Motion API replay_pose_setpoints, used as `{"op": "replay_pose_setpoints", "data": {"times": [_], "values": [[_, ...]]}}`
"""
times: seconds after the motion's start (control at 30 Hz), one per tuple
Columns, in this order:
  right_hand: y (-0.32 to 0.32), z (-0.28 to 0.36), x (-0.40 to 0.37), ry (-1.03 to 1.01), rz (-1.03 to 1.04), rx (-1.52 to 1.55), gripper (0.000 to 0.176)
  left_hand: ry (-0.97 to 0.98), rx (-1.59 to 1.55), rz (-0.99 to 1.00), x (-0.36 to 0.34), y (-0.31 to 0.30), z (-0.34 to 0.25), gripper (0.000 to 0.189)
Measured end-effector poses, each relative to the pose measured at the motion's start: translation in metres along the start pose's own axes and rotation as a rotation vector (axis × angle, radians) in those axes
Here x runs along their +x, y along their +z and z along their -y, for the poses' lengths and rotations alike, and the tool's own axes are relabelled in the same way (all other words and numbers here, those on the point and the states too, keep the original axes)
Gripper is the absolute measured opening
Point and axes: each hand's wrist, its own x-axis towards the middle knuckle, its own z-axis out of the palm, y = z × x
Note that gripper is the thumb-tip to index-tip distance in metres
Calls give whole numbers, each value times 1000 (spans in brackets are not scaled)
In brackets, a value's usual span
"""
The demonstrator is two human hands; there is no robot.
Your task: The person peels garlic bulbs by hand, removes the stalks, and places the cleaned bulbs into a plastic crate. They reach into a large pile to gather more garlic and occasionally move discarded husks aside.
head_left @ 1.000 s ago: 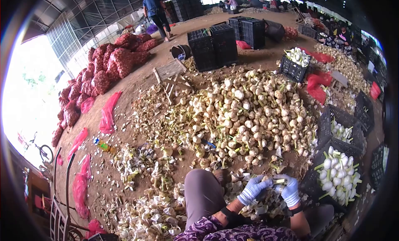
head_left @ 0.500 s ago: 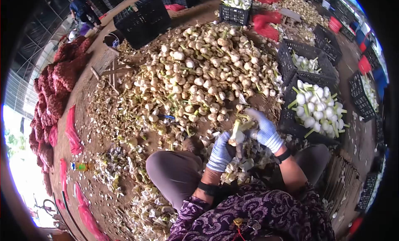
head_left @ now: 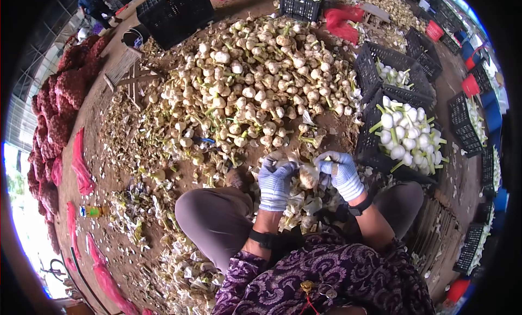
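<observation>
Between my two hands, in front of my crossed legs, is a garlic bulb (head_left: 309,176) with brownish-white skin. My left hand (head_left: 275,183), in a striped white glove, is closed at the bulb's left side, around what looks like its stem. My right hand (head_left: 343,178), gloved the same way, has its fingers curled in and pinching at the bulb's right side. The exact fingertip contact is partly hidden. Loose garlic skins (head_left: 296,203) lie below the hands. Just beyond them rises a large heap of unpeeled garlic (head_left: 255,92).
A black crate (head_left: 375,152) of peeled white garlic with green stems stands to the right, another crate (head_left: 367,70) behind it. Red mesh sacks (head_left: 60,119) are stacked at left, near a low wooden stool (head_left: 130,76). A person (head_left: 93,5) bends at the far left.
My left hand has moved up and left, and my right hand has lowered slightly. The garlic, earlier held with its green stem upward, now shows its round bulb between the hands. The view has shifted slightly.
</observation>
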Motion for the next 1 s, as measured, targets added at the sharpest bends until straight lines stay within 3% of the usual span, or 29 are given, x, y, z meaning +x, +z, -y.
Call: {"op": "replay_pose_setpoints", "data": {"times": [0.07, 0.13, 0.27, 0.3, 0.33, 0.4, 0.43, 0.5, 0.53, 0.6, 0.63, 0.73, 0.77, 0.8, 0.83, 0.9, 1.0], "values": [[-5, -1, 3, -33, -85, -54, 7, 119, 55, 63, -1, 1, -1, 32], [-15, -10, 9, 67, -209, 82, 10, 26, 189, 158, -15, 14, -14, 30], [-22, -27, 26, -129, -290, 80, 9, -88, 579, 495, -29, 12, -6, 30], [-22, -24, 24, -78, -303, 91, 10, -158, 754, 464, -30, 5, 4, 30], [-23, -20, 22, -77, -305, 90, 10, -18, 1103, 581, -26, -5, 9, 26], [-26, -11, 18, 51, -223, 302, 11, 86, 1602, 635, -17, -35, 30, 20], [-21, -6, 18, 73, -301, 321, 11, 86, 1602, 635, -17, -39, 32, 20], [-23, -5, 16, 99, -287, 387, 11, 107, 2069, 448, -17, -36, 26, 31], [-25, -5, 15, 128, -276, 451, 11, 106, 2072, 450, -15, -30, 22, 31], [-30, -17, 15, 95, -298, 367, 12, 97, 1313, 306, -9, -18, 16, 28], [-30, -23, 15, 58, -316, 279, 13, -176, 854, 249, -12, -7, 11, 21], [-19, -34, 13, -1, -330, 208, 15, -145, 871, 181, -10, -2, 24, 15], [-15, -29, 11, 109, -367, 316, 12, -147, 870, 181, -5, -10, 27, 15], [-17, -29, 12, 109, -372, 315, 12, -50, 1027, 143, -1, -16, 27, 15], [-21, -30, 13, 227, -375, 512, 11, 50, 1178, 104, 5, -24, 27, 16], [-31, -32, 18, 401, -362, 814, 10, 66, 1090, -68, 13, -30, 18, 13], [-39, -36, 17, 391, -288, 895, 11, 150, 956, -220, 21, -44, 20, 11]]}}
